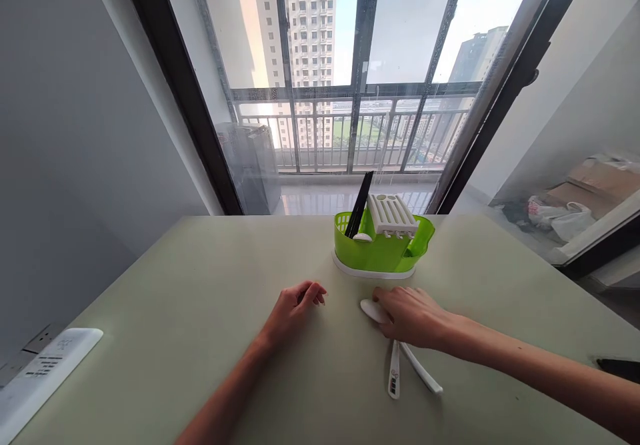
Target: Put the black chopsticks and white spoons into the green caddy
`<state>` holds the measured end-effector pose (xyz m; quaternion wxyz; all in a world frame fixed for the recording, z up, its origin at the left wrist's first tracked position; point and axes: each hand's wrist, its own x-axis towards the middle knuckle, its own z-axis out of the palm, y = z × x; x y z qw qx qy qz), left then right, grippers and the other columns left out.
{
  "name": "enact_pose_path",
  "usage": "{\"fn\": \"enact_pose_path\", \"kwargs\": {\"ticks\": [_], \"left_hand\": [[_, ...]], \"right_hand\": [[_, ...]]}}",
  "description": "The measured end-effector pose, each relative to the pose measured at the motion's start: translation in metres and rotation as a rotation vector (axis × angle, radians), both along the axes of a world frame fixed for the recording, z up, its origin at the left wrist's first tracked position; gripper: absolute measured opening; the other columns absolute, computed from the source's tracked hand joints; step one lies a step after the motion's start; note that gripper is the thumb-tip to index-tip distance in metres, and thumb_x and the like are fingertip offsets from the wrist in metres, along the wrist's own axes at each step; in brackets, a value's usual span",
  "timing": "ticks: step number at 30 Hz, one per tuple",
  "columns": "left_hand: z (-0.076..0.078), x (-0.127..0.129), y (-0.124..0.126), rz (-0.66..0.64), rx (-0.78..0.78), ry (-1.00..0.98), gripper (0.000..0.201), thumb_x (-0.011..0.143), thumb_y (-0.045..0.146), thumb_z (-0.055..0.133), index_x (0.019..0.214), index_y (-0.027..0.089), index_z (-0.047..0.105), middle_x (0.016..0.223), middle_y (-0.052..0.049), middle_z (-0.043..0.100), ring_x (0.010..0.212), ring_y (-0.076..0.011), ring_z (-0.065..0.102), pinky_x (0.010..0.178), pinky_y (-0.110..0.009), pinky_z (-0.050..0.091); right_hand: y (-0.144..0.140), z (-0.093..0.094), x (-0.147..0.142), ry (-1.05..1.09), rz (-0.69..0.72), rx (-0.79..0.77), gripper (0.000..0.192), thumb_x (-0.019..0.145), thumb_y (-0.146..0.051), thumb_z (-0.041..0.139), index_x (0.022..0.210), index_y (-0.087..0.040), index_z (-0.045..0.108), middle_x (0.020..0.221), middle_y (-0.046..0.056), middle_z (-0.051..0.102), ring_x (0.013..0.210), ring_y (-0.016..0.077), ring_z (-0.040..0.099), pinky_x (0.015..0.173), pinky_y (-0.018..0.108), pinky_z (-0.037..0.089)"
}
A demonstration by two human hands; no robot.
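White spoon [373, 311] lies on the pale tabletop [200, 285], bowl pointing left, on the near side of the green utensil caddy [375, 257]. From my remote seat I see the R hand [407, 313] over it, fingers bent down beside the bowl — can't tell if they grip or only touch, as their undersides are hidden. The L hand [300, 300] is off to the left, loosely curled, w/ no object visible in it; can't tell if it's fully closed.

Prob. a pickup: I'd pinch one neck only, thumb opposite fingers, and lift straight up — the handles converge, so one utensil could drag the other.

Count: 2 hands; 1 spoon bowl on the table; 2 white handles [395, 375] fanning out below the R hand, so prob. 2 utensils, joins hidden. Caddy: 1, w/ 1 white slotted rack [393, 215], 1 white spoon-like piece [363, 237] and several black chopsticks [360, 205], too bunched to count.
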<state>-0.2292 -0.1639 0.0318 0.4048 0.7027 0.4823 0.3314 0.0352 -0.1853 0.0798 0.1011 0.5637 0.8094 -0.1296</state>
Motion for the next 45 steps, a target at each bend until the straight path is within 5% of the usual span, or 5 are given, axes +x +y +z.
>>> {"fn": "enact_pose_path", "kwargs": {"ticks": [11, 15, 24, 34, 45], "left_hand": [[0.003, 0.000, 0.000, -0.017, -0.002, -0.002, 0.051, 0.100, 0.059, 0.042, 0.095, 0.020, 0.074, 0.087, -0.004, 0.075, 0.085, -0.0198, 0.066, 0.080, -0.028, 0.051], [0.000, 0.001, 0.000, -0.017, 0.004, -0.015, 0.050, 0.100, 0.058, 0.042, 0.095, 0.020, 0.074, 0.087, -0.003, 0.074, 0.085, -0.0195, 0.067, 0.080, -0.028, 0.051], [0.005, 0.001, -0.002, -0.011, -0.001, -0.008, 0.049, 0.100, 0.057, 0.043, 0.094, 0.020, 0.074, 0.086, -0.004, 0.074, 0.083, -0.0188, 0.066, 0.079, -0.028, 0.051], [-0.002, -0.002, 0.000, -0.031, -0.002, -0.019, 0.047, 0.102, 0.054, 0.042, 0.095, 0.019, 0.073, 0.087, -0.003, 0.074, 0.084, -0.0173, 0.066, 0.078, -0.025, 0.049], [-0.005, -0.002, -0.001, -0.038, -0.003, -0.024, 0.046, 0.103, 0.051, 0.041, 0.096, 0.019, 0.073, 0.087, -0.002, 0.073, 0.085, -0.0172, 0.065, 0.078, -0.025, 0.048]], "right_hand": [[0.007, 0.062, 0.005, 0.898, -0.020, -0.739, 0.051, 0.079, -0.049, 0.079, 0.114, -0.016, 0.063, 0.082, -0.003, 0.066, 0.060, 0.0091, 0.059, 0.058, 0.023, 0.048], [0.012, 0.104, 0.006, 1.053, 0.038, -0.576, 0.052, 0.079, -0.051, 0.079, 0.117, -0.018, 0.064, 0.081, -0.003, 0.065, 0.065, 0.0112, 0.061, 0.062, 0.026, 0.053], [0.043, 0.170, 0.008, 0.972, 0.032, 0.226, 0.043, 0.083, -0.055, 0.072, 0.112, -0.023, 0.072, 0.097, 0.005, 0.076, 0.085, 0.0238, 0.073, 0.078, 0.043, 0.058], [0.118, 0.137, 0.004, 0.593, 0.223, 0.107, 0.028, 0.084, -0.045, 0.065, 0.095, -0.020, 0.063, 0.084, 0.004, 0.077, 0.078, 0.0207, 0.072, 0.069, 0.031, 0.050], [0.142, 0.115, -0.013, 0.219, 0.387, 0.120, 0.011, 0.079, -0.021, 0.062, 0.089, -0.019, 0.066, 0.084, 0.003, 0.073, 0.074, 0.0176, 0.062, 0.065, 0.026, 0.038]]}}
